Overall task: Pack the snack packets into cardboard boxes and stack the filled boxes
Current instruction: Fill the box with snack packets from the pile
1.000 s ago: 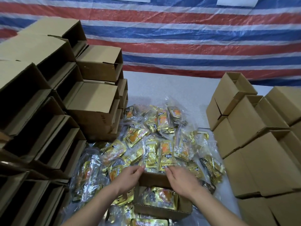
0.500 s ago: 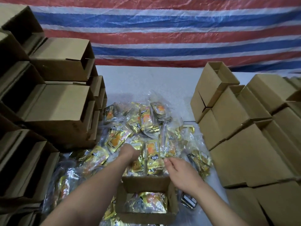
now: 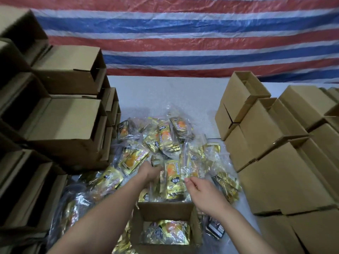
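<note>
Nearest the camera, at the bottom edge of the white table [image 3: 165,92], an open cardboard box [image 3: 166,210] stands with its flaps up and a few gold snack packets [image 3: 169,230] lying inside it. Just beyond its far wall, both forearms reach forward into the pile of packets [image 3: 165,143] that covers the middle of the table. Left hand [image 3: 149,170] is pushed in among the packets with its fingers curled down out of sight, so whether it grips one cannot be told. Right hand [image 3: 202,191] hovers just beside an upright gold packet [image 3: 173,177], its fingers loosely bent and the fingertips close to a crinkled clear wrapper; it holds nothing that can be made out. On the left side rises a stack of empty boxes [image 3: 62,125] lying on their sides with their open mouths showing. On the right stands a stack of boxes [image 3: 278,162], some of them with their tops open. Behind everything hangs a red, white and blue striped tarp [image 3: 183,39].
</note>
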Tool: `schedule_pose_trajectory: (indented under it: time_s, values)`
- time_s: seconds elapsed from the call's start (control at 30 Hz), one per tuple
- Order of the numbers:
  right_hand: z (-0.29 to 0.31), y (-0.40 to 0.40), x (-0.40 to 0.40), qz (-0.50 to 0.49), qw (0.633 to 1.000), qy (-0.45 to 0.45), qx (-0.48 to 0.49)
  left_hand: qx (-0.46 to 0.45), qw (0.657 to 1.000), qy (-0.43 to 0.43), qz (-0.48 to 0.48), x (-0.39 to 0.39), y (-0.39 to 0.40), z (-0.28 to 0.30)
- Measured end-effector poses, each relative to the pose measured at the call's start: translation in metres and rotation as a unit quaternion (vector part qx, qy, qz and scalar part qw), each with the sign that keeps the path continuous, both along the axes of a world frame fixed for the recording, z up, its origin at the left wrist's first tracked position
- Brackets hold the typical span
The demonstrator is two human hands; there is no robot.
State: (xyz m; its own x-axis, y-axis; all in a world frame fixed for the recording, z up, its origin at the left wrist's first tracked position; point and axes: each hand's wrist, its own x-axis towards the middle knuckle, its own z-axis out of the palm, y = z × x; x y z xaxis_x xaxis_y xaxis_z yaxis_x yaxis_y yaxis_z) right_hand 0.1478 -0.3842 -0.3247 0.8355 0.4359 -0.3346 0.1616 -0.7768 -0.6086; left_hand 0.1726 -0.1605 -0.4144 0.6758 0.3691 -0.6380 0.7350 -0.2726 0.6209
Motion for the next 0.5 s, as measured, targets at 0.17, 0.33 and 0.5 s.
schedule_pose_trajectory:
  time_s: [0.17, 0.33, 0.5]
  values:
    - [0.014, 0.033, 0.011, -0.002, 0.998, 0.009, 0.057, -0.049, 0.991, -0.106, 0.057, -0.019, 0.021, 0.047]
    - [0.032, 0.068, 0.02, -0.051, 0.989, 0.054, 0.127, -0.054, 0.975, -0.197, 0.082, -0.042, 0.04, 0.098]
    - [0.045, 0.098, 0.021, -0.116, 0.957, 0.161, 0.21, -0.114, 0.952, -0.274, 0.067, -0.061, 0.043, 0.153]
